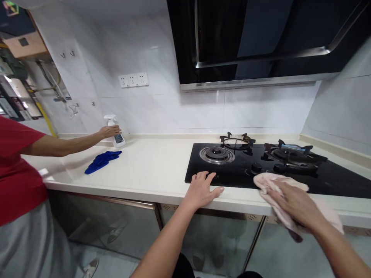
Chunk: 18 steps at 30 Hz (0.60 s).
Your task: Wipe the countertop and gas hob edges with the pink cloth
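My left hand [203, 189] rests with spread fingers at the front left edge of the black glass gas hob [199, 170] and the white counter. A pale pink cloth [268, 179] is under my right hand [295, 202], at the hob's front edge just below the control knobs [256, 167]. Part of the cloth hangs over the counter edge, and the fingers are slightly blurred. The left burner [217, 153] is bare, and a black pan support [236, 143] sits behind it. Another support [294, 156] stands over the right burner.
At the left, a person in a red top [20, 170] grips a white spray bottle [117, 138] on the counter [156, 166]. A blue cloth [102, 161] lies near it. Above the hob hangs a black range hood [220, 38]. Wall sockets [133, 80] are on the tiles.
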Motion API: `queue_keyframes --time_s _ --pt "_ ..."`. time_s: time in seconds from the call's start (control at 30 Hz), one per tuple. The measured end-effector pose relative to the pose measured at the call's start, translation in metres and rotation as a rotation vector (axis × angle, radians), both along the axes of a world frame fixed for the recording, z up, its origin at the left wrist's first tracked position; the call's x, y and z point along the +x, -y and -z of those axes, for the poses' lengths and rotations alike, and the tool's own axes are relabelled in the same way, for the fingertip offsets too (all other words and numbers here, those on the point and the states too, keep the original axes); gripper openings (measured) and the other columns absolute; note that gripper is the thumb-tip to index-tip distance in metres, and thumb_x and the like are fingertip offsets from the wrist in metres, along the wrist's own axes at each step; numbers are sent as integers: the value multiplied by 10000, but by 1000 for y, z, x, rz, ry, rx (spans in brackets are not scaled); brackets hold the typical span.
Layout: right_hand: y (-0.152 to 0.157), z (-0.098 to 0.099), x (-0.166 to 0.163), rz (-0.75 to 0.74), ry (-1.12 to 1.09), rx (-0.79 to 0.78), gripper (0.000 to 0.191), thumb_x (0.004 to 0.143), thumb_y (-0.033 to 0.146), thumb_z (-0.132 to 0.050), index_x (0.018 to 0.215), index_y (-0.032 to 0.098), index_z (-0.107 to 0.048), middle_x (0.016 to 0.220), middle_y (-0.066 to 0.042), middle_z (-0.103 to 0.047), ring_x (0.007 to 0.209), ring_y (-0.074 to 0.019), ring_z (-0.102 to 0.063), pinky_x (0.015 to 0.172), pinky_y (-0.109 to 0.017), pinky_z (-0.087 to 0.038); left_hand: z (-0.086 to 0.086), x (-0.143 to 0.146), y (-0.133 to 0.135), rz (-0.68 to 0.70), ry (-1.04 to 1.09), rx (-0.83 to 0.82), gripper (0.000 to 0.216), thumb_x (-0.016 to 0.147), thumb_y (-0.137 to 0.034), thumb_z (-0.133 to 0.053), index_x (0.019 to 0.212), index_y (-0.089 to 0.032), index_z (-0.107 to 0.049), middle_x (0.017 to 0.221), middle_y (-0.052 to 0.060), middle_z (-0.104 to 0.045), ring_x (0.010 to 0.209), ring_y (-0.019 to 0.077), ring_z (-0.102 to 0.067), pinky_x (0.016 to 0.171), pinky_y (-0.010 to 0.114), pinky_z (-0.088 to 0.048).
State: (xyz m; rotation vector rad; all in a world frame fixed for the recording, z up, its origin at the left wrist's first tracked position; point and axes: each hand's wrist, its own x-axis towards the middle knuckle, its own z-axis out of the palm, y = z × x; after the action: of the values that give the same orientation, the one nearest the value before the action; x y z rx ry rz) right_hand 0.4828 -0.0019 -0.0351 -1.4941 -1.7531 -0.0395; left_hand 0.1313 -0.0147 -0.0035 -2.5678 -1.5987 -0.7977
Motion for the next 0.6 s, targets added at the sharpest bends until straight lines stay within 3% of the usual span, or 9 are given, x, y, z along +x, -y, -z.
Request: queue_keyframes --time_s 0.1,0.17,0.3,0.43,0.6 --pt "-5 -7 -69 -222 288 -106 558 922 597 -416 1265 236 -668 1268 -131 -674 1162 -343 -596 975 -471 -422 2 -1 -1 -22 50 -37 706 961 -683 -456 1506 -235 -438 1517 178 -440 1445 325 -360 1156 532 -321" --pt "-4 -18 -115 -319 375 -133 514 959 540 -418 1319 240 -630 1277 -133 -658 1174 -332 -585 971 -458 -413 2 -3 -3 -34 106 -59 717 967 -692 -428 1525 -242 -409 1559 175 -392 1472 324 -324 1174 547 -307" --pt "0 -41 -174 -500 401 -134 388 953 433 -468 1182 193 -669 1159 -127 -685 1121 -306 -594 967 -430 -401 3 -7 -6 -59 237 -78 630 1001 -635 -396 1509 -263 -433 1546 145 -410 1465 289 -345 1190 518 -313" --pt "-3 -46 -174 -567 362 -126 352 957 354 -431 1185 232 -669 1207 -74 -695 1130 -248 -604 970 -381 -411 1 -9 -6 -67 282 -88 520 1019 -578 -399 1422 -281 -538 1480 113 -487 1418 258 -408 1183 472 -336" --pt "-21 -27 -120 -527 266 -129 487 916 378 -443 1359 268 -614 1380 -46 -635 1236 -254 -588 1045 -401 -426 2 -10 -5 -49 296 -70 525 1021 -586 -393 1418 -277 -543 1407 91 -563 1351 247 -466 1156 445 -368"
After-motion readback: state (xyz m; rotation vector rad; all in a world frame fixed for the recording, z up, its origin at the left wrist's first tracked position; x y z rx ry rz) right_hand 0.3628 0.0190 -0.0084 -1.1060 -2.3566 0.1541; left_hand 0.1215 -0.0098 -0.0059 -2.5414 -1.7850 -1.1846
